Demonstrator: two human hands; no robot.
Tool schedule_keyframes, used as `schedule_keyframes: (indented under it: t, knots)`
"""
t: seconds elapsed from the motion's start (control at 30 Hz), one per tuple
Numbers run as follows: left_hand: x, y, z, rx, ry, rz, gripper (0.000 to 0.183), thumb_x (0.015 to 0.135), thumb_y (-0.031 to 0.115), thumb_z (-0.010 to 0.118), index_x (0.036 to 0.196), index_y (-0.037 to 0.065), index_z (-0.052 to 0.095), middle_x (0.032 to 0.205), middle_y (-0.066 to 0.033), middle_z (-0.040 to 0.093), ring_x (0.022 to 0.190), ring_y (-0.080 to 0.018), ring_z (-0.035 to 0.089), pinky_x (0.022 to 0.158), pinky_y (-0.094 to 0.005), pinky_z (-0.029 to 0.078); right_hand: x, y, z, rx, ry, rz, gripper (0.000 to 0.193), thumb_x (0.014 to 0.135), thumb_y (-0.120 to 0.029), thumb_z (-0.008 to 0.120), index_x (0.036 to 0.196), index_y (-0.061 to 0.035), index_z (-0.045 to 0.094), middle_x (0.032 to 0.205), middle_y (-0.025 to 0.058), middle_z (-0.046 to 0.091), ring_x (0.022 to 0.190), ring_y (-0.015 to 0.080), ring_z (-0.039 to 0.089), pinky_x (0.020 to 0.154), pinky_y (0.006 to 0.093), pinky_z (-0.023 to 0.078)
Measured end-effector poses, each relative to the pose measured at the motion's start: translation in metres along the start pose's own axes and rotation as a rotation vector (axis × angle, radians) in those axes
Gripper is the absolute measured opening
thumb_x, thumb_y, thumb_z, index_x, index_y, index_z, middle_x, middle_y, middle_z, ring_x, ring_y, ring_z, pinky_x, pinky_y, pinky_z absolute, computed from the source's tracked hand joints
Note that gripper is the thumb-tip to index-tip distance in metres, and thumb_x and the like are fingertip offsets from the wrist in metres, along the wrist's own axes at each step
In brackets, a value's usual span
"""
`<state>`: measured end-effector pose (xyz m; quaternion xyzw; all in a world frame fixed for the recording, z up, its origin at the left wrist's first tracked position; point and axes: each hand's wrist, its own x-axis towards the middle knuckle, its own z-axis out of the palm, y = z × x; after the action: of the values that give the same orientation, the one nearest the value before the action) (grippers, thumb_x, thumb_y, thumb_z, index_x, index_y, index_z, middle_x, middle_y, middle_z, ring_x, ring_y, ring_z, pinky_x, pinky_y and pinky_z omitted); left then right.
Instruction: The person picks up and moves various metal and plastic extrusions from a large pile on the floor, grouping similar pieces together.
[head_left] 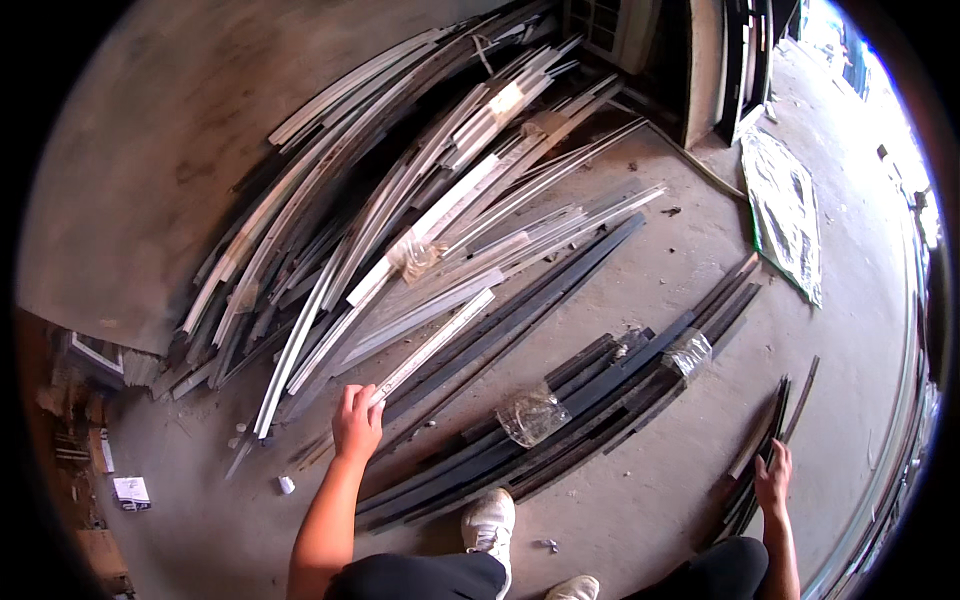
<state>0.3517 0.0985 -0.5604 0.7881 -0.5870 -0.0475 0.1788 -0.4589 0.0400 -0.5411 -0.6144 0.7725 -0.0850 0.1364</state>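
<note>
Nearest the camera, the person crouches on the concrete floor (640, 500), white shoes (488, 525) between the knees. The left hand (357, 420) is closed around the near end of a pale metal strip (435, 345), fingers wrapped over it. From that hand the strip's long axis runs up and to the right, its far end resting on the heap beyond. The right hand (773, 478) lies well apart at the lower right, fingers curled on a small bunch of dark strips (765, 440); how firmly it grips, I cannot tell. The left hand is by far the nearer to the pale strip.

Between the hands lies a bundle of black strips (600, 390), bound with clear plastic wrap (532, 413) at two places, lying on much the same diagonal.

Beyond, a large pile of silver and white profiles (400, 220) fans against the wall (160, 150). Farthest right, a sheet of clear plastic (785, 210) lies flat on the floor.
</note>
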Motion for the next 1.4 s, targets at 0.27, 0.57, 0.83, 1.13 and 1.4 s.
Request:
schedule_keyframes:
  t: [0.27,0.57,0.83,1.13,1.4]
  knots:
    - [0.023,0.111,-0.024,-0.18,0.125,0.382,0.035,0.08,0.009,0.08,0.112,0.01,0.067,0.104,-0.0093,0.061,0.092,-0.0311,0.063,0.077,-0.0433,0.054,0.018,-0.278,-0.042,0.097,-0.034,-0.739,0.057,0.078,-0.006,0.081,0.131,-0.0074,0.062,0.143,0.0168,0.054,0.136,0.039,0.049,0.112,0.0511,0.043]
    - [0.013,0.238,-0.021,-0.44,0.057,0.815,0.036,0.078,-0.001,0.08,0.11,0.013,0.068,0.101,-0.007,0.063,0.093,-0.0301,0.065,0.079,-0.0423,0.057,-0.013,-0.325,-0.034,-0.085,-0.09,-0.996,0.047,0.082,-0.027,0.08,0.122,-0.0063,0.063,0.104,0.0094,0.067,0.102,0.0291,0.065,0.102,0.0466,0.049]
    - [0.004,0.219,-0.003,-0.36,0.018,0.669,0.047,0.087,0.009,0.074,0.131,0.007,0.058,0.142,-0.0219,0.053,0.126,-0.045,0.051,0.105,-0.0565,0.044,-0.011,-0.131,-0.074,0.067,0.153,-0.291,0.02,0.09,-0.022,0.076,0.099,-0.0101,0.064,0.085,0.0104,0.067,0.077,0.0306,0.07,0.064,0.042,0.055]
    - [0.024,0.096,0.059,-0.238,0.012,0.231,0.05,0.087,0.014,0.072,0.134,0.004,0.06,0.138,-0.0189,0.056,0.127,-0.041,0.052,0.11,-0.0502,0.041,-0.123,0.167,0.023,-0.024,0.37,0.527,0.035,0.097,-0.031,0.064,0.117,-0.0022,0.063,0.096,0.0208,0.067,0.089,0.0352,0.066,0.08,0.0487,0.051]
    - [0.007,-0.006,0.08,-0.055,-0.064,-0.088,0.05,0.085,0.033,0.08,0.125,0.007,0.063,0.121,-0.0146,0.06,0.116,-0.0381,0.055,0.102,-0.049,0.045,-0.05,0.065,-0.007,-0.131,-0.111,0.461,0.066,0.092,-0.028,0.073,0.145,0.0025,0.049,0.145,0.0264,0.048,0.139,0.041,0.045,0.116,0.0465,0.038]
